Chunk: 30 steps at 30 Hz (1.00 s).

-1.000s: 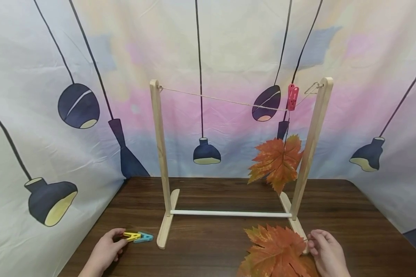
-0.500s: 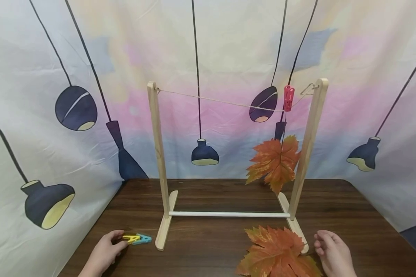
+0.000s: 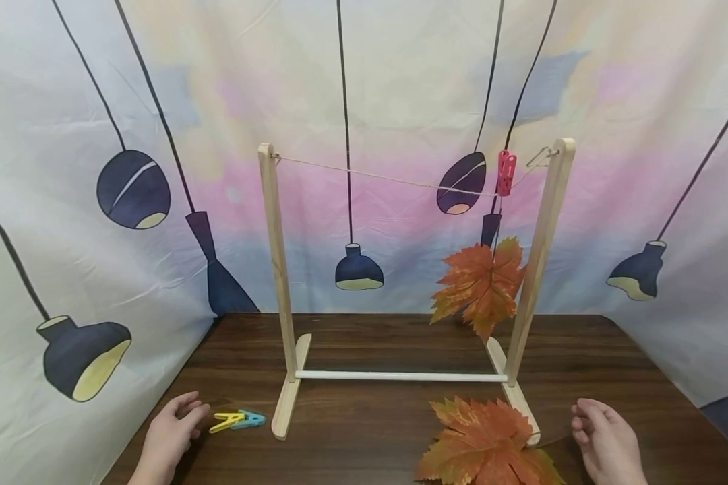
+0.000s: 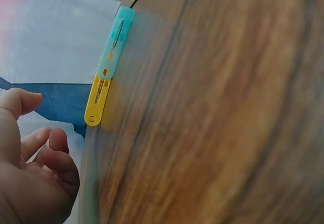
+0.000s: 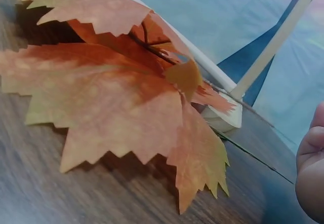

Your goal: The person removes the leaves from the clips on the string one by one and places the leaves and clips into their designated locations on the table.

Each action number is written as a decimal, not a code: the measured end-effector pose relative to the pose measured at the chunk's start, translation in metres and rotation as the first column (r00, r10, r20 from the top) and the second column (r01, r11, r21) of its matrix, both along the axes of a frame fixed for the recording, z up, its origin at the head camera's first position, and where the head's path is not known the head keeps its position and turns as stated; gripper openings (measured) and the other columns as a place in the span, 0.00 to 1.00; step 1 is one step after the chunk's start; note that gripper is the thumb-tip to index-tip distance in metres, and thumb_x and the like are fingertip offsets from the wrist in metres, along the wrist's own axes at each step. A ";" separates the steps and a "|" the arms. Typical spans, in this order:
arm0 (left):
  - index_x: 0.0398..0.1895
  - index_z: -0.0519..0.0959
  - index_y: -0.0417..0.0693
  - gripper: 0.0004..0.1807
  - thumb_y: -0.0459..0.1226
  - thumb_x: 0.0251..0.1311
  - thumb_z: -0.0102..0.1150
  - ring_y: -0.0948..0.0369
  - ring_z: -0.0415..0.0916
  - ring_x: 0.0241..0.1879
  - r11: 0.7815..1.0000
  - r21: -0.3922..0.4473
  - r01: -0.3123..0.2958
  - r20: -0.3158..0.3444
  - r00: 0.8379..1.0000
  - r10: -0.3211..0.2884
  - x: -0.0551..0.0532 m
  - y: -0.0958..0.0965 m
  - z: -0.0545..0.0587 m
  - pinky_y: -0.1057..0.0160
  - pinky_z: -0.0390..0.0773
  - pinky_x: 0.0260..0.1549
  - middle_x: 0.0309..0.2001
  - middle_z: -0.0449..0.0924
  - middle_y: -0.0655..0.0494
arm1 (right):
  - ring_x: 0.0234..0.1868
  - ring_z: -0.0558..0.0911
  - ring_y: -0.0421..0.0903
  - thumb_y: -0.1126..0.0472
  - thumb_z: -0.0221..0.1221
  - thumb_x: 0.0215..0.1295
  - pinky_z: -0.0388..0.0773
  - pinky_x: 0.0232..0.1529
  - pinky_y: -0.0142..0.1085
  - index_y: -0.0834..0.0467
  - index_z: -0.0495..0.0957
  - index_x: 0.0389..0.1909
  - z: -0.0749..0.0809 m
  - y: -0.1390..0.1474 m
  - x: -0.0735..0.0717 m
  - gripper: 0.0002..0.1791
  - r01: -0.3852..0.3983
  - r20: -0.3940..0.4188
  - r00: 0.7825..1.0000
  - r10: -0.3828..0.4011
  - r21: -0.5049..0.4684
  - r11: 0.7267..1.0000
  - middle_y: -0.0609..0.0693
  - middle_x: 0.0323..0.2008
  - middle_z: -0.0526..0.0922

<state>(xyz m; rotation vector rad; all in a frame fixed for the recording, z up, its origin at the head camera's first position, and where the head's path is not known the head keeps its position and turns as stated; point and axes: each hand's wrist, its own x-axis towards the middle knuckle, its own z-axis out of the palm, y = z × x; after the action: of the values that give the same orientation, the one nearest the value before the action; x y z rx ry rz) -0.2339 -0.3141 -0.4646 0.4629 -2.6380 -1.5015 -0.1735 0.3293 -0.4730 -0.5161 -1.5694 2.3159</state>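
Observation:
My left hand [image 3: 172, 434] hovers just left of a yellow clothespin [image 3: 223, 423], fingers loosely bent and holding nothing. A blue clothespin [image 3: 251, 419] lies end to end with the yellow one on the table; the left wrist view shows the two overlapping. At the right, my right hand [image 3: 607, 441] is apart from the orange artificial maple leaves [image 3: 482, 438], its fingers loosely curled around nothing. Their thin stems [image 5: 253, 155] point toward that hand. Another orange leaf [image 3: 482, 286] hangs from the string, under a red clothespin [image 3: 506, 174].
A wooden stand [image 3: 277, 263] with two posts and a white crossbar [image 3: 400, 376] stands mid-table. String [image 3: 388, 179] sags between the post tops. Behind the dark wooden table [image 3: 394, 343] hangs a cloth backdrop [image 3: 412, 81] printed with lamps.
My left hand has let go of the yellow clothespin and drawn back left. My right hand has released the leaf stem and moved right, away from the leaves.

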 end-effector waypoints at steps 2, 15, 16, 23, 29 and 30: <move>0.65 0.58 0.33 0.35 0.47 0.62 0.53 0.59 0.74 0.29 1.000 0.014 -0.011 -0.004 1.000 0.011 0.001 0.001 0.002 0.63 0.74 0.23 0.58 0.66 0.33 | 0.25 0.73 0.37 0.60 0.54 0.68 0.68 0.20 0.26 0.57 0.73 0.34 0.000 0.001 0.000 0.04 -0.003 -0.021 1.000 0.003 -0.003 1.000 0.43 0.29 0.75; 0.67 0.57 0.36 0.37 0.51 0.63 0.51 0.61 0.75 0.33 1.000 -0.006 0.024 -0.049 0.999 -0.024 -0.008 0.011 0.025 0.63 0.75 0.28 0.61 0.63 0.35 | 0.23 0.74 0.36 0.63 0.55 0.67 0.70 0.19 0.25 0.55 0.74 0.32 0.021 0.003 -0.003 0.03 -0.038 -0.151 0.988 0.038 0.008 0.999 0.45 0.28 0.76; 0.67 0.57 0.36 0.38 0.53 0.63 0.51 0.61 0.75 0.34 1.000 -0.007 0.030 -0.054 0.998 -0.030 -0.009 0.012 0.028 0.63 0.75 0.29 0.61 0.62 0.34 | 0.23 0.74 0.36 0.62 0.55 0.67 0.70 0.19 0.25 0.55 0.74 0.32 0.025 0.004 -0.004 0.03 -0.037 -0.150 0.988 0.039 0.014 0.999 0.45 0.28 0.76; 0.69 0.55 0.38 0.38 0.53 0.65 0.48 0.55 0.75 0.34 0.998 -0.013 0.065 -0.080 0.995 -0.066 -0.014 0.017 0.046 0.61 0.74 0.29 0.61 0.62 0.37 | 0.23 0.75 0.36 0.60 0.57 0.66 0.71 0.19 0.25 0.54 0.76 0.33 0.050 0.006 -0.012 0.03 -0.043 -0.177 0.983 0.055 0.072 0.996 0.44 0.29 0.77; 0.69 0.55 0.38 0.37 0.54 0.66 0.46 0.56 0.74 0.34 0.996 -0.011 0.084 -0.095 0.992 -0.084 -0.016 0.022 0.055 0.60 0.74 0.31 0.61 0.63 0.37 | 0.22 0.75 0.36 0.59 0.55 0.67 0.70 0.19 0.25 0.53 0.74 0.34 0.060 0.007 -0.016 0.03 -0.051 -0.188 0.980 0.070 0.104 0.993 0.43 0.28 0.77; 0.69 0.55 0.38 0.37 0.54 0.66 0.46 0.57 0.74 0.34 0.996 -0.010 0.087 -0.097 0.991 -0.087 -0.017 0.023 0.056 0.60 0.75 0.32 0.61 0.63 0.37 | 0.22 0.75 0.36 0.59 0.55 0.67 0.70 0.19 0.25 0.53 0.74 0.34 0.061 0.006 -0.017 0.03 -0.048 -0.194 0.979 0.069 0.110 0.993 0.43 0.28 0.77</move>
<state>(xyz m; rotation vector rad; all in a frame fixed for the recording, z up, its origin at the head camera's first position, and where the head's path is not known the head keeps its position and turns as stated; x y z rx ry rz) -0.2508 -0.2908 -0.4082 0.2695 -2.6180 -1.4982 -0.1900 0.3358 -0.4119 -0.2095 -1.6182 2.2335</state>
